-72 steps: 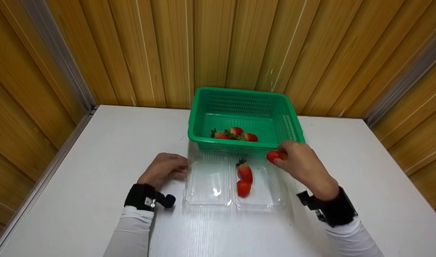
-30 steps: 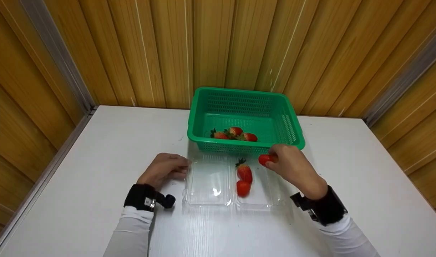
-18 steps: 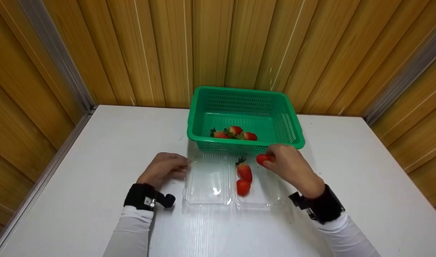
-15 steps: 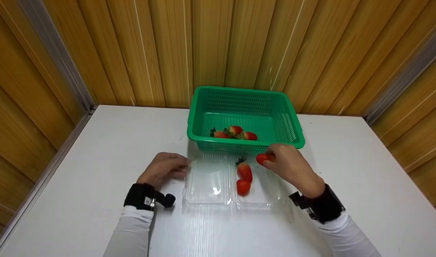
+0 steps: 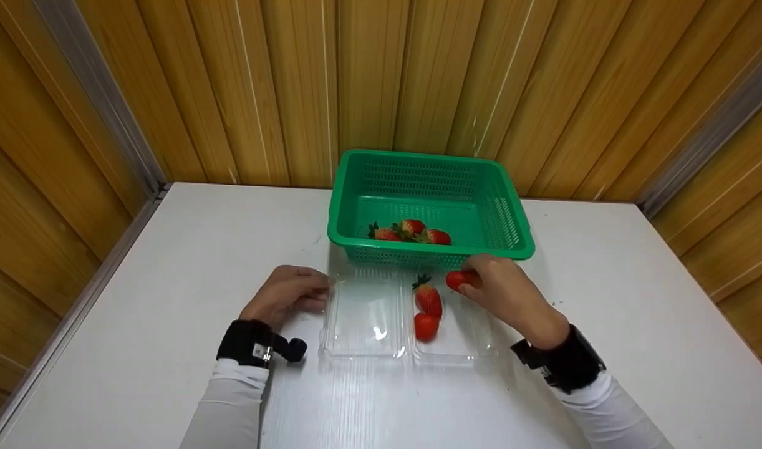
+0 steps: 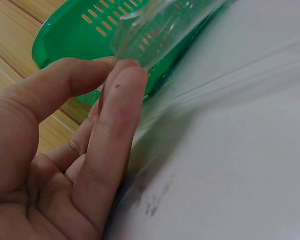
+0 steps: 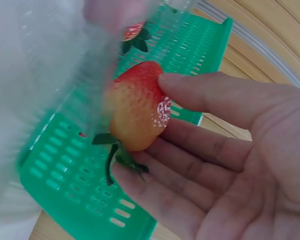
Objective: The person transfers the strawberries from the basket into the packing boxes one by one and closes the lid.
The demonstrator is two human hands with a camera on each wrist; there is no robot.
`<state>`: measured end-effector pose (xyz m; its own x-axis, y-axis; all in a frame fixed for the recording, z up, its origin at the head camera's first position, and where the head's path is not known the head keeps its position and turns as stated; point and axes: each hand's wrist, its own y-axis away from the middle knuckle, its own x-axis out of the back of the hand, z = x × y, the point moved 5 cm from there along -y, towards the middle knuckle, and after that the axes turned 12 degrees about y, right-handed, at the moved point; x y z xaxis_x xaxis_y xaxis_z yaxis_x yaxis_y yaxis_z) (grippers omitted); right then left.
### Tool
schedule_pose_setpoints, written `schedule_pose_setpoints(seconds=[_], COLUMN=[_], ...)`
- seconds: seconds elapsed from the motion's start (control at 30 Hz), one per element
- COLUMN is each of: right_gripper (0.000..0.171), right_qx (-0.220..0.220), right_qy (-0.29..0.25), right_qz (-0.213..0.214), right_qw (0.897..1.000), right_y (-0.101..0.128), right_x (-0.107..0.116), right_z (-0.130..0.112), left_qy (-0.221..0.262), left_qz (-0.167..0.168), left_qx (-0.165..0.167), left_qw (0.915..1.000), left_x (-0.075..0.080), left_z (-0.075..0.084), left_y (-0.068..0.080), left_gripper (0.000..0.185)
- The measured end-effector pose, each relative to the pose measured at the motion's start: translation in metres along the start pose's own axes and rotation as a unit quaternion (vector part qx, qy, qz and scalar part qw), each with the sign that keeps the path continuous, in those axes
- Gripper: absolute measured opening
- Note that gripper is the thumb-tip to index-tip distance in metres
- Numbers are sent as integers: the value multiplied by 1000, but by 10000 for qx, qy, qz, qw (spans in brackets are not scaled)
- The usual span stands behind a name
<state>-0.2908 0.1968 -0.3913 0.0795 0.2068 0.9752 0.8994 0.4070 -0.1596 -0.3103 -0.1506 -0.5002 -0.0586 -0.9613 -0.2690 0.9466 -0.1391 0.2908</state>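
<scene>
Over the far end of the clear container's [image 5: 359,318] right half, the right hand [image 5: 507,298] holds a strawberry [image 7: 139,107], thumb on one side, fingers bent behind it. Since the earliest head view, that hand has shifted left, bringing the fruit from the container's outer edge to near the two strawberries [image 5: 428,300] lying inside; whether it touches the plastic, I cannot tell. This seems to put it close to a spot beside them, though the grasp is not released. The left hand [image 5: 287,290] keeps its place, thumb and finger pinching the container's left edge on the white counter [image 5: 331,411]. Three more strawberries [image 5: 412,227] sit unchanged in the green basket [image 5: 406,246] behind.
</scene>
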Motion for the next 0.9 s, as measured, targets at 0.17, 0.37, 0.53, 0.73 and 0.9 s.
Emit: schedule_pose_setpoints(seconds=[0.17, 0.37, 0.53, 0.73, 0.9], right_gripper=[24, 25, 24, 21, 19], right_qx=[147, 276, 326, 450, 549], right_qy=[4, 44, 107, 121, 220], right_qz=[67, 242, 352, 440, 547], right_qw=[9999, 9993, 9988, 9979, 9967], right_y=[1, 0, -1, -1, -2], right_x=[-2, -8, -12, -15, -19], right_z=[1, 1, -1, -6, -8], left_qy=[38, 61, 46, 55, 51], left_qz=[-62, -84, -54, -42, -26], left_qx=[-37, -28, -27, -2, 24], left_qw=[10000, 9999, 10000, 10000, 10000], left_x=[0, 0, 1, 0, 0], left_z=[1, 0, -1, -1, -1], left_y=[1, 0, 0, 0, 0], left_gripper=[24, 23, 24, 23, 23])
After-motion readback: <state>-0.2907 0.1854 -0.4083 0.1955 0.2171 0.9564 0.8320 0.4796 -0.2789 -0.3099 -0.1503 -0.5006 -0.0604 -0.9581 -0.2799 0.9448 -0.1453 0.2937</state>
